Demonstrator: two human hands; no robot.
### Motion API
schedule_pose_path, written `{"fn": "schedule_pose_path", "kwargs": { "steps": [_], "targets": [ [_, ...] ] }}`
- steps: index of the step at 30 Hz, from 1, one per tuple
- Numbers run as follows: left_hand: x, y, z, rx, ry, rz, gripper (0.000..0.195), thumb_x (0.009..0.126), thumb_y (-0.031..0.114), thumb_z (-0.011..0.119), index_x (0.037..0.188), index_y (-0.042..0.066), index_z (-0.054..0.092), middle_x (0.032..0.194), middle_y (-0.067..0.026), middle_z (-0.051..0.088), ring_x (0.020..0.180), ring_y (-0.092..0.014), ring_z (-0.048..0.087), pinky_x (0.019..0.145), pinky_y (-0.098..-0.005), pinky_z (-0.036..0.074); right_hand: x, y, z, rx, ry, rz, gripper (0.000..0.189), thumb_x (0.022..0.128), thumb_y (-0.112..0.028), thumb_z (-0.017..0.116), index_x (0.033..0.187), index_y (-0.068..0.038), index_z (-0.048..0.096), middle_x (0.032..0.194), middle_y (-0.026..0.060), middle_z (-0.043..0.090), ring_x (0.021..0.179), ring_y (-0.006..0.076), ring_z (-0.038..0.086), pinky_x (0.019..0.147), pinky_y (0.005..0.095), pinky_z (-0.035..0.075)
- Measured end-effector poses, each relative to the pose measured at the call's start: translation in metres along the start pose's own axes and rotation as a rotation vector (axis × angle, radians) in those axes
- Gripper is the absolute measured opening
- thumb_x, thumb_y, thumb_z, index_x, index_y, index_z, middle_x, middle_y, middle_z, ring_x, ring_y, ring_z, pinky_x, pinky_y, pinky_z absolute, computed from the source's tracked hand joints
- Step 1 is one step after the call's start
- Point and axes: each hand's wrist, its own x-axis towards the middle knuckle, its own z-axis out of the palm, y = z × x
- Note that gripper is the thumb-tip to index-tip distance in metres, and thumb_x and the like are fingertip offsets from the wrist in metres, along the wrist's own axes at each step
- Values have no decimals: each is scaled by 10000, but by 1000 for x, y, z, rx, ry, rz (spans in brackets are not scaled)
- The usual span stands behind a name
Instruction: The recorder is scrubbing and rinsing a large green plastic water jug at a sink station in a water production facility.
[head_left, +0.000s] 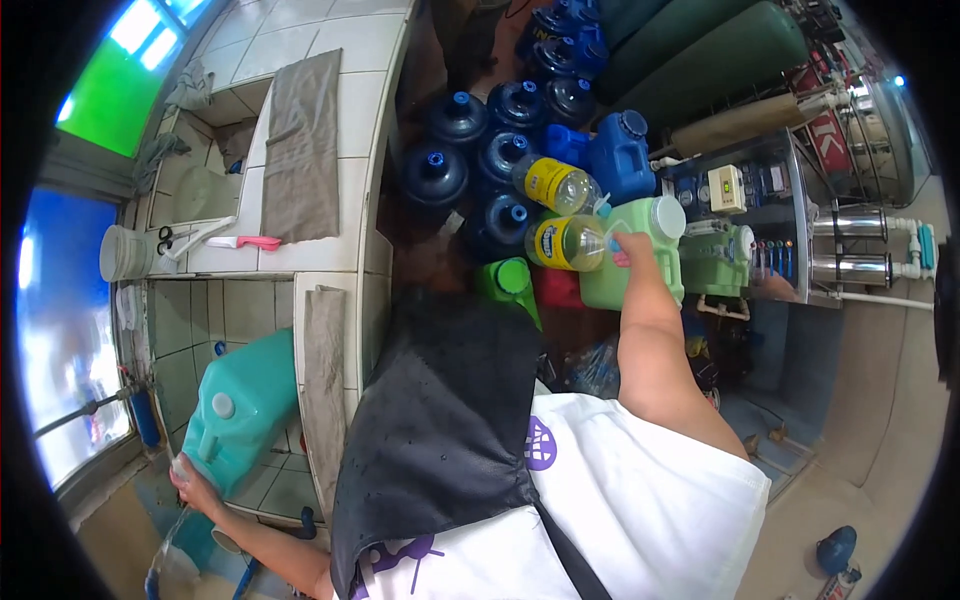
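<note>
At the lower left, my left hand (196, 486) grips the mouth end of a teal plastic jug (251, 390), beside a white fitting or cap. The jug lies tilted in a tiled sink (274, 491), and water (171, 534) streams down below my fingers. My right arm reaches out to the other side. There my right hand (631, 249) is closed around the capped neck of a clear plastic bottle (566, 244) with a yellow label. A second yellow-labelled bottle (556, 185) lies alongside it. Behind my fingers stands a pale green jerrycan (600, 289) with a white lid.
Several blue water-cooler bottles (435, 176) stand on the floor near a blue jerrycan (622, 154). A bright green-capped container (512, 277) is before me. On the tiled counter lie a pink-handled knife (259, 242), a brush (199, 244) and a grey cloth (301, 150). Another person's legs (465, 45) show beyond.
</note>
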Motion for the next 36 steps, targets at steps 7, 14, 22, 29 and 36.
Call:
{"fn": "schedule_pose_path", "kwargs": {
  "steps": [7, 14, 22, 29, 36],
  "targets": [
    [12, -44, 4, -405, -172, 365, 767, 855, 457, 687, 1455, 84, 390, 1413, -245, 440, 1280, -368, 444, 1089, -447, 317, -4, -22, 18, -369, 197, -135, 329, 786, -274, 609, 827, 39, 704, 823, 219, 704, 718, 332, 708, 688, 401, 565],
    [-5, -49, 6, -428, -119, 479, 793, 837, 370, 736, 1473, 87, 357, 1451, -239, 388, 1333, -375, 367, 1113, -450, 285, -74, -136, 48, -382, 361, -598, 453, 780, -335, 631, 1095, -12, 674, 1097, 216, 666, 1057, 378, 626, 888, 443, 502],
    [-30, -25, -1, -300, 27, 418, 801, 816, 419, 742, 1451, 79, 392, 1405, -264, 431, 1277, -399, 431, 1069, -456, 340, -95, -200, 130, -350, 145, -1014, 518, 793, -455, 696, 1080, -24, 688, 1010, 178, 699, 958, 320, 667, 846, 390, 520],
    [-17, -33, 5, -228, 76, 441, 774, 827, 423, 725, 1416, 26, 418, 1345, -280, 494, 1218, -429, 486, 1044, -467, 369, -85, -125, 120, -243, 67, -970, 476, 815, -448, 700, 1019, -18, 705, 893, 159, 715, 827, 279, 691, 752, 376, 535],
    [-7, -11, -16, -154, -66, 292, 822, 810, 488, 724, 1411, 13, 424, 1370, -263, 487, 1245, -389, 486, 1047, -453, 376, -61, 13, 70, -137, 209, -701, 487, 861, -471, 641, 967, -2, 719, 856, 174, 714, 809, 293, 697, 755, 381, 525]
  ]
}}
